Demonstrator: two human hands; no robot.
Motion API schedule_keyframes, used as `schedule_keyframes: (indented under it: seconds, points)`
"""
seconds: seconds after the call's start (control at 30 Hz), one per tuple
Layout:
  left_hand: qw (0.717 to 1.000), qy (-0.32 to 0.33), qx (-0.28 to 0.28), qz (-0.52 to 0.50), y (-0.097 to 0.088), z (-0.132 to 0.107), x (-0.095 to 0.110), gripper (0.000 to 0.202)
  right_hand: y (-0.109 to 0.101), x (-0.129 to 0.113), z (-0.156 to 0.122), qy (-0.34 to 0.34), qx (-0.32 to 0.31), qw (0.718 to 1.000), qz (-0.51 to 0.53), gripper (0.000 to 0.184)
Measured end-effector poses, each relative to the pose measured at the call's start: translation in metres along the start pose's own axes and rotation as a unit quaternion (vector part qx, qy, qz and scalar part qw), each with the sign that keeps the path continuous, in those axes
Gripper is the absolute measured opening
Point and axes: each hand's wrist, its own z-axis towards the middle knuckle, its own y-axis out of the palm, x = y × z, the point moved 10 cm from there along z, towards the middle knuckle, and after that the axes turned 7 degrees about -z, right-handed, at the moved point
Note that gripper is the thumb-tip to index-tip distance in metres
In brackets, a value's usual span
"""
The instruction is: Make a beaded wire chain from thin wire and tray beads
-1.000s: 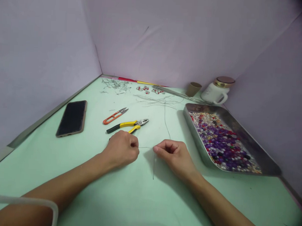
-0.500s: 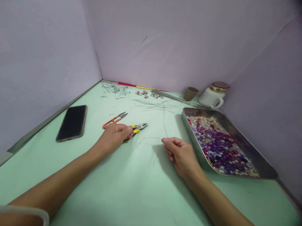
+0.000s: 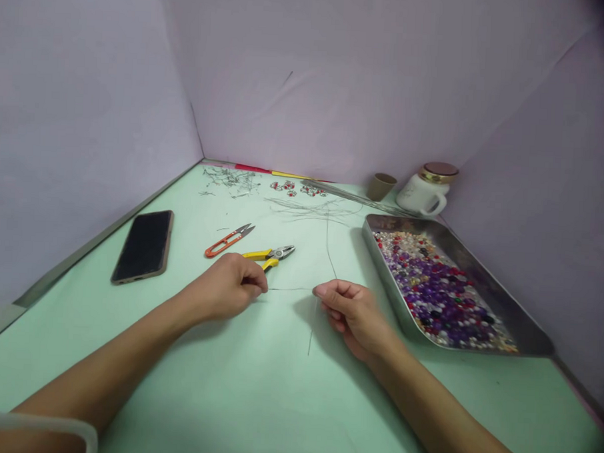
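Almost straight, wire (image 3: 292, 289) runs between left grip (image 3: 232, 287) and right grip (image 3: 353, 313).

- one head cam, so it's the wearer's viewpoint, aimed forward and down over the green tabletop (image 3: 235, 384)
- pretty close, left hand (image 3: 232, 287) and right hand (image 3: 354, 315) land around mid-frame
- wide enough to grab the back wall (image 3: 338, 88) plus both side walls (image 3: 71, 109)

L forearm (image 3: 126, 362), at 8 o'clock, & R forearm (image 3: 434, 399), btwn 4 & 5, bare as far as visible, both narrowing twd wrist. L hand (image 3: 234, 287) & R hand (image 3: 353, 312) bare too, w/ rounded knuckles, slim fingers (image 3: 333, 297). Whitish see-thru band (image 3: 33, 423), rounded corner, over L forearm; can't tell if worn.
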Motion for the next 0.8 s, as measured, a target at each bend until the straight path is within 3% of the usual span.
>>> schedule_keyframes:
  seconds: [0.1,0.27,0.37,0.47,0.67,0.8]
  points:
    - [0.999,0.014,-0.018,0.028,-0.004,-0.005,0.009,0.018,0.006,0.002,-0.002,0.014,-0.023,1.000,-0.001,0.023]
    - [0.996,-0.006,0.083,-0.030,-0.013,-0.018,0.025,0.029,0.022,0.002,-0.011,0.005,-0.056,0.995,-0.086,0.021]
    - [0.995,-0.011,0.060,-0.084,0.006,-0.021,0.028,0.028,0.043,0.006,-0.019,0.007,-0.124,0.988,-0.095,0.022]
    - [0.993,-0.026,0.058,-0.098,0.017,-0.017,0.020,0.015,0.051,0.006,-0.021,0.004,-0.152,0.986,-0.065,0.023]
    - [0.963,-0.127,-0.026,-0.238,0.044,-0.009,-0.006,0.011,0.044,0.004,-0.012,-0.016,-0.117,0.992,-0.050,0.033]
    - [0.963,-0.124,-0.020,-0.238,0.048,-0.008,-0.008,0.009,0.045,0.002,-0.013,-0.027,-0.104,0.994,-0.036,0.031]
